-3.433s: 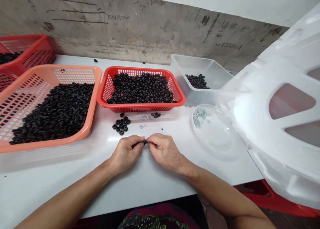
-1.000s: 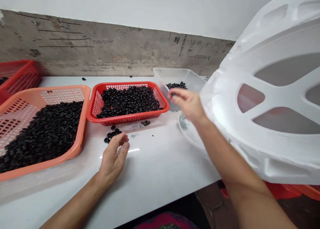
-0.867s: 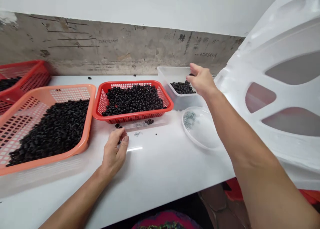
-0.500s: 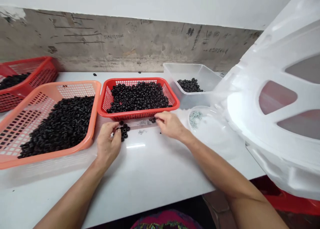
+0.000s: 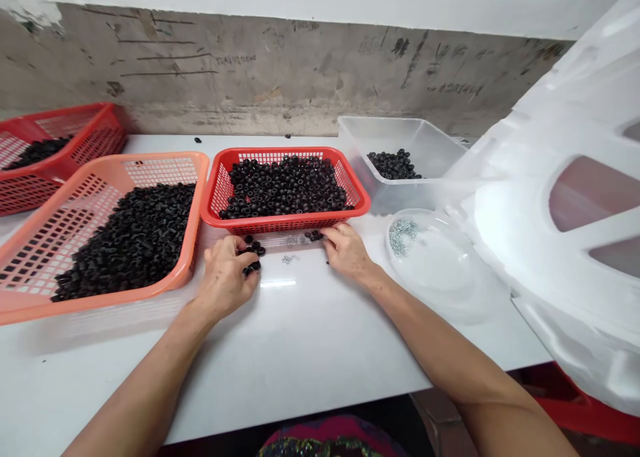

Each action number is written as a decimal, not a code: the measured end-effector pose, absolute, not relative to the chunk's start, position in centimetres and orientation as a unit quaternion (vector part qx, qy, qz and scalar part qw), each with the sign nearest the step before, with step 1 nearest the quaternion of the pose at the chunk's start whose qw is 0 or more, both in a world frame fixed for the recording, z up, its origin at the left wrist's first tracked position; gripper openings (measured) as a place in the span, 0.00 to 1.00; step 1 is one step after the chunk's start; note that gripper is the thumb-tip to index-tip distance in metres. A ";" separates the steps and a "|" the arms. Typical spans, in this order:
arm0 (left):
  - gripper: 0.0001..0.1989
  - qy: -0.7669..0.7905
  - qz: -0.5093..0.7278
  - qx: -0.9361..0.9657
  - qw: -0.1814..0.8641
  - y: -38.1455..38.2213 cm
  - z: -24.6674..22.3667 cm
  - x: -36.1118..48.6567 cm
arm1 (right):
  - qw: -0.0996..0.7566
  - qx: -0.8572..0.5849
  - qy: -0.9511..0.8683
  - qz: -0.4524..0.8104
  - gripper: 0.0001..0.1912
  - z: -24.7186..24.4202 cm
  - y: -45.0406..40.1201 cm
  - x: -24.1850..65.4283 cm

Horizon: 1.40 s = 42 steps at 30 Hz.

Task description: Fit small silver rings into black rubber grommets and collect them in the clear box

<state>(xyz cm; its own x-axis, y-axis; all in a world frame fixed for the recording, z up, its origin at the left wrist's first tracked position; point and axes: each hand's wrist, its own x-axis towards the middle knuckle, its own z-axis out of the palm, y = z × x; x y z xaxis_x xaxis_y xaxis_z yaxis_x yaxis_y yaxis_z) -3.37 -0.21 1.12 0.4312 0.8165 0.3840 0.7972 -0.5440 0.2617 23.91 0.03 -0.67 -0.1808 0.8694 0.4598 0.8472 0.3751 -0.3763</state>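
My left hand (image 5: 227, 274) rests on the white table with its fingers curled round a small pile of black ring-shaped pieces (image 5: 257, 248). One black piece (image 5: 252, 268) shows between thumb and forefinger. To the right, the fingertips of my right hand (image 5: 347, 252) are pinched together at a few small black pieces (image 5: 313, 235) in front of the red basket. What exactly they grip is partly hidden by the fingers. Between the hands lies a little heap of tiny silvery parts (image 5: 289, 259).
A red basket (image 5: 295, 225) of black rings stands just beyond my hands. An orange basket (image 5: 185, 264) of black parts is at left, with another red basket (image 5: 97, 140) behind. At right are a clear bin (image 5: 415, 194), a round clear dish (image 5: 440, 277) and a large white moulded piece (image 5: 520, 197).
The view has shifted slightly. My left hand has moved right, further over the pile of black rings, and its fingers have closed in. My right hand stays at the small black pieces.
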 end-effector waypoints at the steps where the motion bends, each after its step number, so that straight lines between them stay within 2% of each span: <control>1: 0.08 0.471 0.226 0.853 0.016 -0.2 1.0 -3.4 | 0.315 -0.564 -0.763 0.016 0.13 -0.8 0.1 24.0; 8: 0.09 0.436 0.204 0.877 0.019 -0.3 0.8 -3.0 | 0.327 -0.554 -0.765 0.014 0.12 -1.0 0.2 23.7; 18: 0.09 0.375 0.304 0.871 0.092 -1.2 1.1 -2.1 | 0.267 -0.464 -0.843 0.054 0.10 -0.3 -1.4 20.7; 24: 0.08 0.362 0.380 0.813 0.253 -2.2 0.9 -1.2 | 0.238 -0.469 -0.849 0.040 0.12 -1.2 -1.0 20.0; 27: 0.06 0.409 0.391 0.709 0.421 -2.7 1.0 -0.7 | 0.241 -0.480 -0.843 0.041 0.12 -1.2 -0.9 19.8; 30: 0.07 0.422 0.359 0.540 0.633 -2.9 1.4 -0.3 | 0.277 -0.503 -0.811 0.115 0.11 -0.2 -1.2 19.8; 32: 0.08 0.402 0.355 0.446 0.717 -3.0 1.8 -0.2 | 0.307 -0.515 -0.770 0.218 0.09 0.9 -1.7 19.7; 37: 0.10 0.390 0.370 0.364 0.760 -3.0 2.1 0.1 | 0.308 -0.488 -0.678 0.456 0.06 3.5 -3.1 19.2; 42: 0.12 0.391 0.366 0.391 0.749 -3.2 1.7 0.2 | 0.309 -0.460 -0.648 0.523 0.05 4.0 -3.7 18.6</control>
